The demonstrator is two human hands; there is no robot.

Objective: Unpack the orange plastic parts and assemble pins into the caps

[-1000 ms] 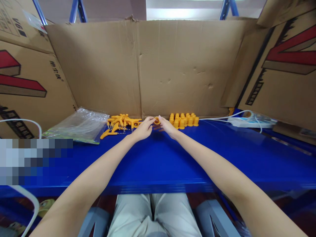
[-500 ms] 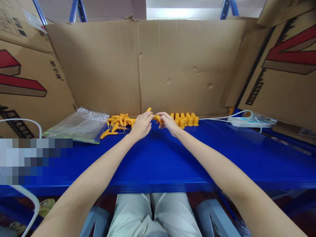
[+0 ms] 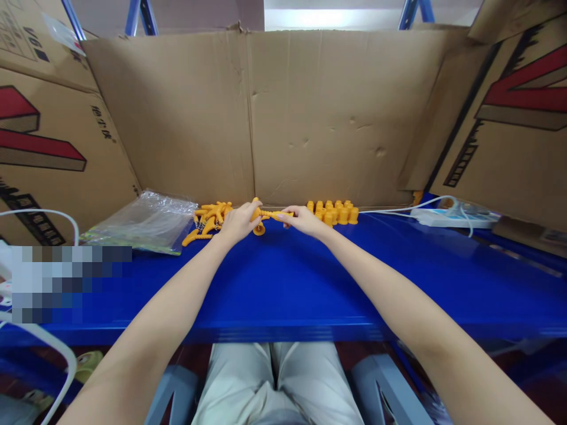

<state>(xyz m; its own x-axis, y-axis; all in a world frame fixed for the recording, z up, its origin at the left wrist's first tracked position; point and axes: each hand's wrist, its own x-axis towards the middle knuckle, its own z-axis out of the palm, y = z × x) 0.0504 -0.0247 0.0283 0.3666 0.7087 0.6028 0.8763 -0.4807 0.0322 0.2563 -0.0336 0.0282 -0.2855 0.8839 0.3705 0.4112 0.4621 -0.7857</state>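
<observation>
My right hand point(image 3: 303, 220) pinches one end of a slim orange-yellow plastic piece point(image 3: 278, 215), which has a ridged, tapering stem pointing left. Fingers of my left hand point(image 3: 240, 224) are closed round another orange-yellow plastic part point(image 3: 256, 204); its exact shape is mostly hidden. Just below those fingertips shows a small orange-yellow cup point(image 3: 259, 229), its mouth facing me. Left of my left hand lies a pile of orange-yellow curved, branched pieces point(image 3: 212, 211) with short metal chains. Several orange-yellow cups point(image 3: 342, 212) stand upside down in rows beyond my right hand.
A clear plastic bag point(image 3: 144, 221) lies at the left on the blue table point(image 3: 283, 283). Cardboard sheets point(image 3: 332, 118) wall off the back. A white power strip point(image 3: 456, 218) with cables sits at the right.
My hands have moved apart, the left one shifting left. The ridged stem between them and the small cup under my left fingers now show.
</observation>
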